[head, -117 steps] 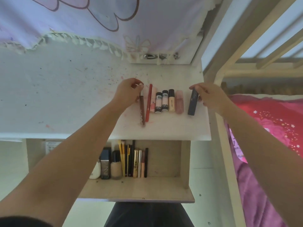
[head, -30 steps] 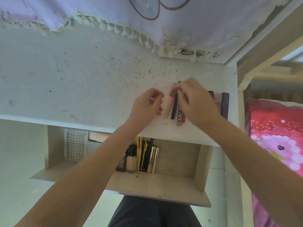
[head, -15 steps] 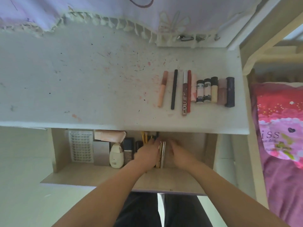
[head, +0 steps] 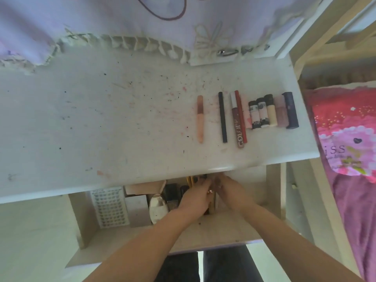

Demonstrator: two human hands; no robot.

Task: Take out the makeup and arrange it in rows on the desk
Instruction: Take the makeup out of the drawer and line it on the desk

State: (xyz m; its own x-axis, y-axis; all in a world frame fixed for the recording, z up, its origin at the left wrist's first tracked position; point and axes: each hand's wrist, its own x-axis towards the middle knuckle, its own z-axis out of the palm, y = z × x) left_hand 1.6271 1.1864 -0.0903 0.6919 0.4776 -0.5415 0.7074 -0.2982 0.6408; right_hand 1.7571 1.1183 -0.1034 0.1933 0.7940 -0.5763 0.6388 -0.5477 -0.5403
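A row of makeup lies on the right of the white desk [head: 81,123]: a peach tube [head: 200,119], a black pencil [head: 222,117], a brown gloss [head: 237,123], a red pencil [head: 241,117], several short tubes [head: 263,115] and a navy tube [head: 291,110]. Both hands are in the open drawer [head: 213,231] under the desk edge. My left hand [head: 195,197] curls its fingers over the top of a gold tube [head: 212,204]. My right hand [head: 232,192] is close beside it, its fingertips hidden among the upright items.
In the drawer stand a white oval bottle [head: 157,206], dark bottles [head: 173,195], yellow pencils [head: 190,180], a patterned card [head: 109,208] and a small box [head: 136,208]. A purple curtain [head: 142,17] hangs over the desk's back. A pink bed [head: 350,139] lies to the right.
A second ago both hands were laying the peach tube and black pencil on the desk. They let go, dropped into the drawer, and now close in together on the gold tubes.
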